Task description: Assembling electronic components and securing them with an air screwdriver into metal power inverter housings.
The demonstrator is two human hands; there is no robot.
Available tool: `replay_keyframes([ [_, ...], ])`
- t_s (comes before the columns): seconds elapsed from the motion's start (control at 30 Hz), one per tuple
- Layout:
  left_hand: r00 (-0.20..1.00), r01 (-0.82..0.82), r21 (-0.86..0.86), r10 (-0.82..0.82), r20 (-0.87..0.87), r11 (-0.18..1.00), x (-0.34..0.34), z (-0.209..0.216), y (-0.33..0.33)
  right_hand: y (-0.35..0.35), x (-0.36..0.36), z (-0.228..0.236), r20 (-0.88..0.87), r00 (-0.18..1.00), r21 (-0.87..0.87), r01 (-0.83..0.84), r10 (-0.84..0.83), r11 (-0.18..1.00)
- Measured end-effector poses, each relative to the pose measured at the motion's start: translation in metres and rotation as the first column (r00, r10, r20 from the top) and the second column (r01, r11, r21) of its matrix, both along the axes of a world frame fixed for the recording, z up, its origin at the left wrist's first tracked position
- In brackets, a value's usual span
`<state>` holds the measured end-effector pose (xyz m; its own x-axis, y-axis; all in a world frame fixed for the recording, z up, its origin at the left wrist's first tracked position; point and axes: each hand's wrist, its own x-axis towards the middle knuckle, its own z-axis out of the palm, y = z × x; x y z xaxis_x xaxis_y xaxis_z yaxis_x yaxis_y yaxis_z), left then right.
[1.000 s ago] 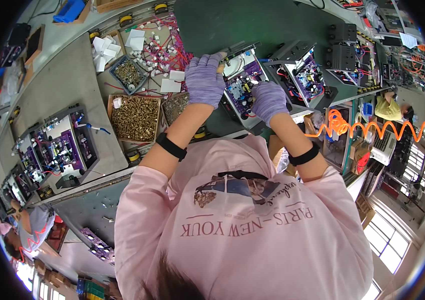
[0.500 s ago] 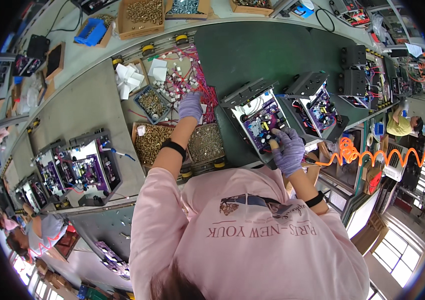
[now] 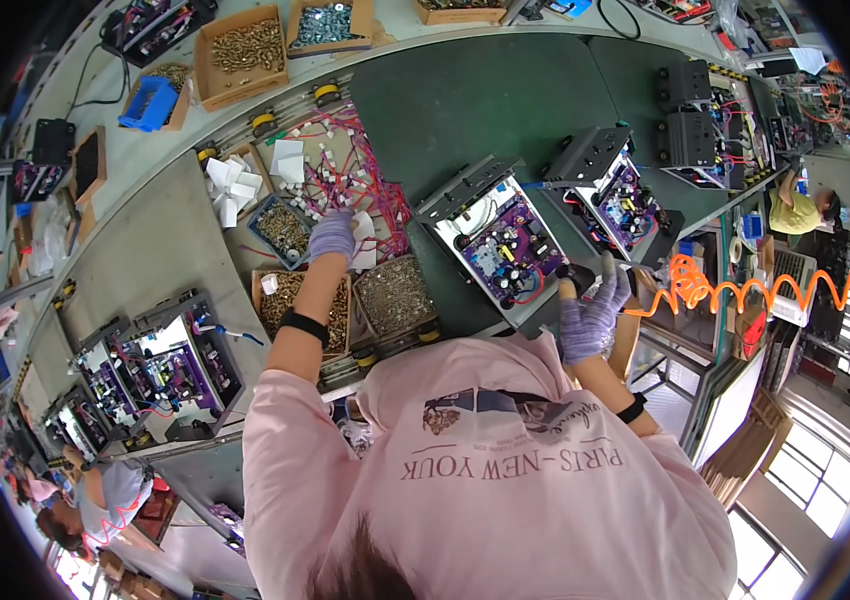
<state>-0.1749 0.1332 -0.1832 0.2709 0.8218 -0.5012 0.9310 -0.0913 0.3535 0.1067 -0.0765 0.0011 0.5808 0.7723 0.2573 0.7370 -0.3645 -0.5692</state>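
Note:
My left hand (image 3: 332, 238), in a purple knit glove, reaches into a pile of red and purple cables with white connectors (image 3: 370, 180). Its fingers are drawn together among the cables, and whatever lies in the fingertips is hidden. My right hand (image 3: 590, 315), gloved alike, is beside the near right corner of an open black chassis holding a purple circuit board (image 3: 513, 250). Between thumb and fingers shows a dark, rounded hand tool (image 3: 575, 277), partly covered. The orange coiled hose (image 3: 690, 285) runs up to this hand. A second open chassis (image 3: 620, 200) stands just right of the first.
Below the cables are bins of brass screws (image 3: 315, 300) and small fasteners (image 3: 395, 295); a blue tray (image 3: 282, 230) adjoins them. White paper pieces (image 3: 230, 188) lie left. More chassis units (image 3: 160, 370) stand on the left bench. Co-workers sit at lower left (image 3: 110, 500) and far right (image 3: 795, 210).
My right hand has lifted off the board and drawn back toward the chassis's near right corner, where the dark tool now shows. My left hand has shifted left and nearer within the cable pile.

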Motion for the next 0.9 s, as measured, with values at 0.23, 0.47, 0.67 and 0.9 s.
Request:
replay_keyframes([
  [0.23,0.719,-0.451,-0.044,0.392,0.574,0.891,-0.025,-0.012,-0.025,-0.036,0.037,-0.082,-0.913,0.280,-0.278,0.106,-0.297,0.955],
  [0.47,-0.082,-0.430,-0.740,0.794,0.603,0.517,-0.025,-0.002,-0.057,-0.013,0.082,-0.062,-0.885,0.455,-0.229,-0.243,-0.098,0.943],
  [0.67,-0.473,0.112,-0.768,0.714,0.516,0.630,-0.027,0.054,-0.089,0.039,0.027,0.025,0.345,0.918,-0.137,-0.156,0.195,0.978],
  [0.9,-0.092,-0.060,-0.592,0.586,0.805,0.804,0.019,0.119,-0.137,0.063,-0.073,0.052,-0.024,0.489,0.049,-0.871,0.872,0.489],
])
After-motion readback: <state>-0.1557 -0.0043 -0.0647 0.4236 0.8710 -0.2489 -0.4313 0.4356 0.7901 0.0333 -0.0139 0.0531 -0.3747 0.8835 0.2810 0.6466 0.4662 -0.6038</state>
